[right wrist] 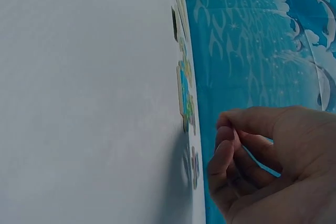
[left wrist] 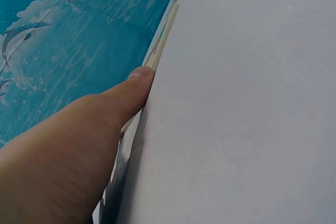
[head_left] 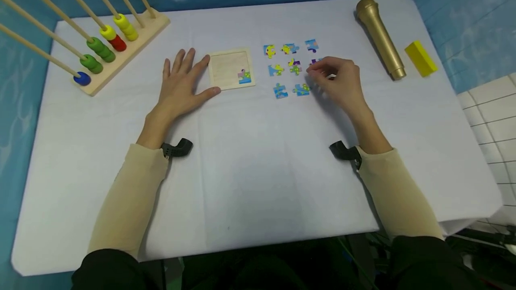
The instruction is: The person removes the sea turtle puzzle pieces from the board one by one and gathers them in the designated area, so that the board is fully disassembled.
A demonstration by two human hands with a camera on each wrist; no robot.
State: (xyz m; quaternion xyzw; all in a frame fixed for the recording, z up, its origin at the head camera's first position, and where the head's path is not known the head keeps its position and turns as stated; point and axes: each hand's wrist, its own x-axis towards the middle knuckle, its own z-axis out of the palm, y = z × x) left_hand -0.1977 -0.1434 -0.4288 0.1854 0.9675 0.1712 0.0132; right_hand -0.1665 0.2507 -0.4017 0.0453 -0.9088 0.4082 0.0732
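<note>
My left hand (head_left: pixel 179 86) lies on the cloth with its fingers spread. Index fingertip and thumb are at the left side of a square wooden puzzle tray (head_left: pixel 223 68); the thumb (left wrist: pixel 140 74) meets its edge in the left wrist view. One puzzle piece (head_left: pixel 244 76) sits in the tray's near right corner. Right of the tray, several colourful jigsaw pieces (head_left: pixel 295 67) are laid out in rows. Over their right side hovers my right hand (head_left: pixel 340 82), fingers loosely bent, partly covering a purple piece (head_left: pixel 316 61). Nothing shows between its fingertips (right wrist: pixel 224 134).
A wooden abacus (head_left: pixel 125 53) with coloured beads on upright rods stands at the back left. To the back right lie a gold microphone (head_left: pixel 380 37) and a yellow block (head_left: pixel 421 58). White cloth covers the table (head_left: pixel 250 169).
</note>
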